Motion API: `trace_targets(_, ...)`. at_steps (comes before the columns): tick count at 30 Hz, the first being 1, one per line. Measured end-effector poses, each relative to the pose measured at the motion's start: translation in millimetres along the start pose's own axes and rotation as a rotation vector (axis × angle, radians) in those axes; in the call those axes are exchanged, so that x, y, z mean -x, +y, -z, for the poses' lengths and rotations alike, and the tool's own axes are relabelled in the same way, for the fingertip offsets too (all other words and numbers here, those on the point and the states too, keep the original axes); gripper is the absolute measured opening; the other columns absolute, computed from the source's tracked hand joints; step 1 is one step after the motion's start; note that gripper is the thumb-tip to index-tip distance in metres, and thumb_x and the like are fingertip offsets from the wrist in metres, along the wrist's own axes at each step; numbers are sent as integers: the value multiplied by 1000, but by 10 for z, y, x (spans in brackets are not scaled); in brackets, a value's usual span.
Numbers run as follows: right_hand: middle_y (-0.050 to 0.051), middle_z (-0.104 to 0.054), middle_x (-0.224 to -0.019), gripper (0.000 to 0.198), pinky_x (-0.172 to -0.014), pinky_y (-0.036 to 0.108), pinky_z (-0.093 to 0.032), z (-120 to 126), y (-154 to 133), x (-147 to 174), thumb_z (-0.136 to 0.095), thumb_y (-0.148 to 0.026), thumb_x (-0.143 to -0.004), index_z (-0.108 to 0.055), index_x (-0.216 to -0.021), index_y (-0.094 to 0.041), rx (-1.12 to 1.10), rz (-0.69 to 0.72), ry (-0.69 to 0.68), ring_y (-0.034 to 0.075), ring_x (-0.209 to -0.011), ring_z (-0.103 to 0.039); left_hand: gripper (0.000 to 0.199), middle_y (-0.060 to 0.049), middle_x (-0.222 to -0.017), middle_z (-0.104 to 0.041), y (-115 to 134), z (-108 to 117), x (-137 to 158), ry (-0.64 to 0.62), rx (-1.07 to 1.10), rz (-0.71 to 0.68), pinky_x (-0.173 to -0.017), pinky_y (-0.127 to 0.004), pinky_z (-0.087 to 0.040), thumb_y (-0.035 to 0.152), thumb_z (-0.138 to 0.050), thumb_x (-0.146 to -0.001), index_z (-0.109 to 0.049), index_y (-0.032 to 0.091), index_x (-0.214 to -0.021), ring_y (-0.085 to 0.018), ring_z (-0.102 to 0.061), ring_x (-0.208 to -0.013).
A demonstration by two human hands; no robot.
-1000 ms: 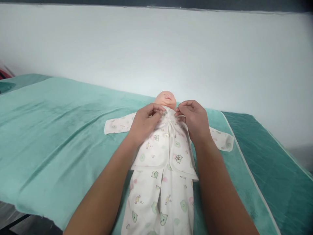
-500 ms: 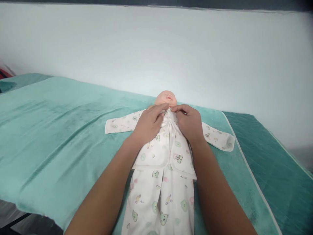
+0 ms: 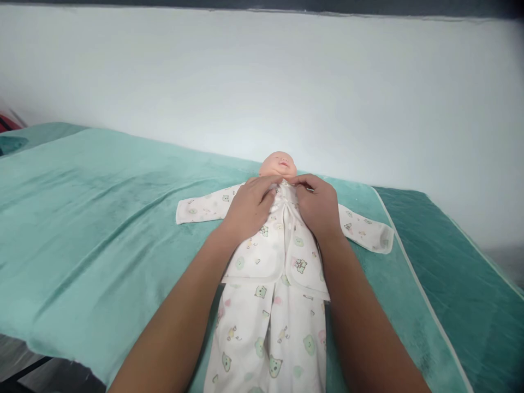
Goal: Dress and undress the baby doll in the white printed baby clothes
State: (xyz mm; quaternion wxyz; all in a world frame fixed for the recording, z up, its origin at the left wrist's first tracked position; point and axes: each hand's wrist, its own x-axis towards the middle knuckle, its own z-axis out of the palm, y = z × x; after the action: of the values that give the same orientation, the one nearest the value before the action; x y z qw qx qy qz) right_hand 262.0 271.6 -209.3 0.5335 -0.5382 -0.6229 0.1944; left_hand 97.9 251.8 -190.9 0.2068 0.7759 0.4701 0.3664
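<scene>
A baby doll (image 3: 279,162) lies on its back, its head toward the wall. It wears a white baby jacket (image 3: 262,256) printed with small animals, sleeves spread to both sides, over matching trousers (image 3: 266,338). At the neckline my left hand (image 3: 251,204) pinches the collar edge between thumb and fingers. Just to the right, my right hand (image 3: 317,204) has its fingers closed on the other side of the collar. The two front edges meet near the neck and part slightly lower down. My fingers partly hide the collar's fastening.
A light green blanket (image 3: 123,229) with soft creases covers the bed under the doll. Darker green quilted bedding (image 3: 462,273) shows at the right. A white wall (image 3: 262,82) rises behind. Grey floor (image 3: 16,355) is visible at the lower left.
Almost nothing differs. Both hands stay at the collar, with only a very slight shift of the fingers, and the doll lies in the same place.
</scene>
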Motion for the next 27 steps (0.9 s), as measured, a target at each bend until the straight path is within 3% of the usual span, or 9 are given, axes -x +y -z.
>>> trace_targets(21,2,-75,-94,34,-96,38,-50,-11,17,1,-43,-7,-72,-73,-69,-24,-125,103,8,19,-98,-68,40,-2,-133,-65,3,-19,-9,8,-2,-21,-111,-38,-39,22,-36,-96,-63,23,-126,-21,-54,-126)
trace_targets(27,3,-76,-97,36,-94,39,-51,-5,2,3,-43,-9,-76,-76,-84,-22,-57,36,22,21,-97,-68,40,-3,-134,-65,-13,-22,-9,14,3,-24,-112,-38,-39,21,-37,-96,-63,21,-126,-20,-54,-127)
